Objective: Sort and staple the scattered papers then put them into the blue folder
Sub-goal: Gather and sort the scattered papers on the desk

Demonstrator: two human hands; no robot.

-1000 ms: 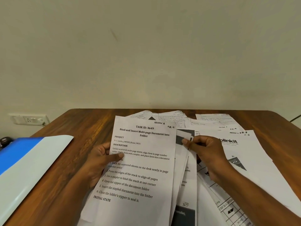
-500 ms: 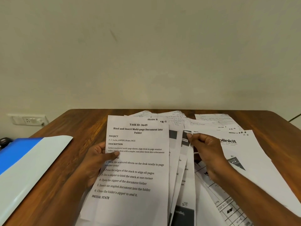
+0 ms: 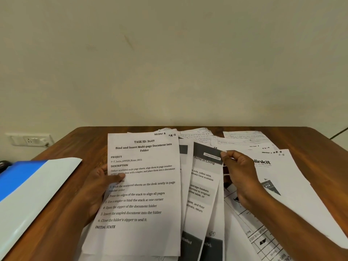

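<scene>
A dark brown wooden table (image 3: 79, 147) with rounded far corners stands against a plain wall. At its left edge lies a blue folder (image 3: 17, 176) with a pale grey flap (image 3: 37, 187) folded across it. Across the middle and right, loose printed papers (image 3: 244, 140) are spread in overlapping layers, among them a sheet with the "blinkit" logo (image 3: 278, 178) and a form with a ruled grid (image 3: 263, 240) near the front edge.

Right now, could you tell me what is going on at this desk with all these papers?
A person is sorting loose papers on a wooden table. The left hand holds the task sheet on top, while the right hand pinches the top corner of a sheet with a dark header. More sheets lie spread to the right. The blue folder lies at the left, nothing in it yet.
</scene>
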